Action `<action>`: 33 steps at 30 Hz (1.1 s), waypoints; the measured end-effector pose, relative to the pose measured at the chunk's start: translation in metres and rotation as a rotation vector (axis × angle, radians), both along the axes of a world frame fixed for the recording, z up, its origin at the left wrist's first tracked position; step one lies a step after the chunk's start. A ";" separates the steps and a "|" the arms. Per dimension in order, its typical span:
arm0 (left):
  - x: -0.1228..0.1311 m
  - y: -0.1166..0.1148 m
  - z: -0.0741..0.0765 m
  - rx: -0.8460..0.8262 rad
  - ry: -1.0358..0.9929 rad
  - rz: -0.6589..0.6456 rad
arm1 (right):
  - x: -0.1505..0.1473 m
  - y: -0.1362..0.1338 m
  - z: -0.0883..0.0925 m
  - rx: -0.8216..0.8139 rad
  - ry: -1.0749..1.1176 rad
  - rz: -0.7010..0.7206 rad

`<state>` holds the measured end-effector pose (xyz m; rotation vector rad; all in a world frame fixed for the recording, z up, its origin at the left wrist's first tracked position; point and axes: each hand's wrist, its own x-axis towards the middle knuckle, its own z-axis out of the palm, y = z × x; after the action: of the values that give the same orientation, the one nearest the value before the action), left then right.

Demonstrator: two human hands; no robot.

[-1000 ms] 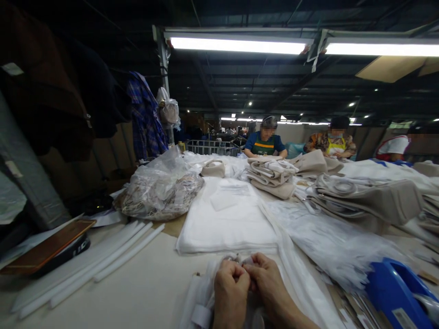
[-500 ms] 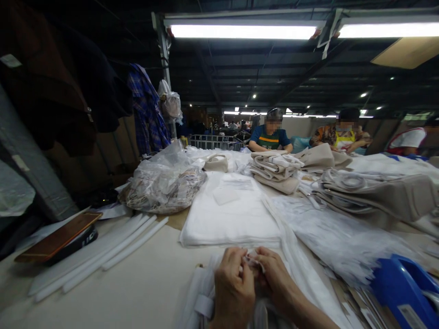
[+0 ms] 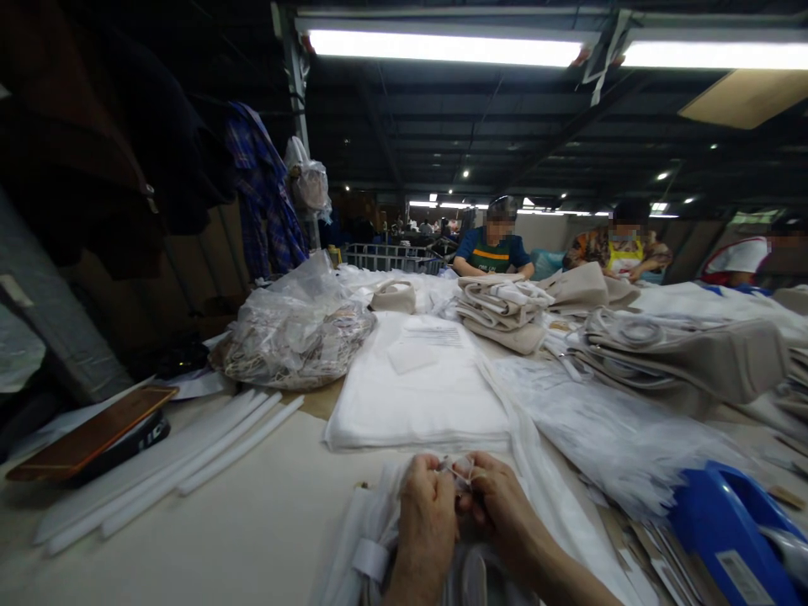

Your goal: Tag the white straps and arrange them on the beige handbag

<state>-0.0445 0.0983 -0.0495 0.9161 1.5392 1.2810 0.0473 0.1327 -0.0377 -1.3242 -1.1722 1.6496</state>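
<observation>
My left hand (image 3: 424, 518) and my right hand (image 3: 505, 513) meet at the near middle of the table, fingertips almost touching. Both are closed in a pinch on a thin white string (image 3: 463, 473); its ends are hidden by the fingers. Below them lies a bundle of white and grey material (image 3: 370, 557) with a pale band on its left side, mostly covered by my hands and wrists. Just beyond my fingers is a flat stack of white cloth (image 3: 417, 412) with a small white paper on top.
Left are white tubes (image 3: 240, 446) and a brown phone-like slab (image 3: 94, 429). Clear plastic bags (image 3: 290, 328) lie behind. On the right are beige bags (image 3: 688, 345), thin plastic (image 3: 593, 429) and a blue tape dispenser (image 3: 725, 522). Co-workers (image 3: 496, 248) sit across the table.
My fingers have shifted slightly around the small piece, and the thin white string now shows between them. The whole view has moved a little; other things stay put.
</observation>
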 end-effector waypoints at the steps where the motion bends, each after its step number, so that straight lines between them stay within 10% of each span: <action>1: 0.000 0.001 -0.001 -0.013 0.004 0.008 | 0.000 0.000 -0.001 0.002 -0.013 0.012; 22: -0.005 -0.002 0.002 0.001 -0.185 -0.026 | 0.018 -0.001 0.008 0.100 -0.238 0.011; 33: -0.014 -0.013 0.018 -0.101 -0.281 -0.295 | 0.018 0.008 -0.004 0.103 -0.326 0.022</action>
<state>-0.0586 0.0852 -0.0315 0.8240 1.1900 1.0595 0.0651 0.1403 -0.0417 -1.5567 -1.4439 1.4012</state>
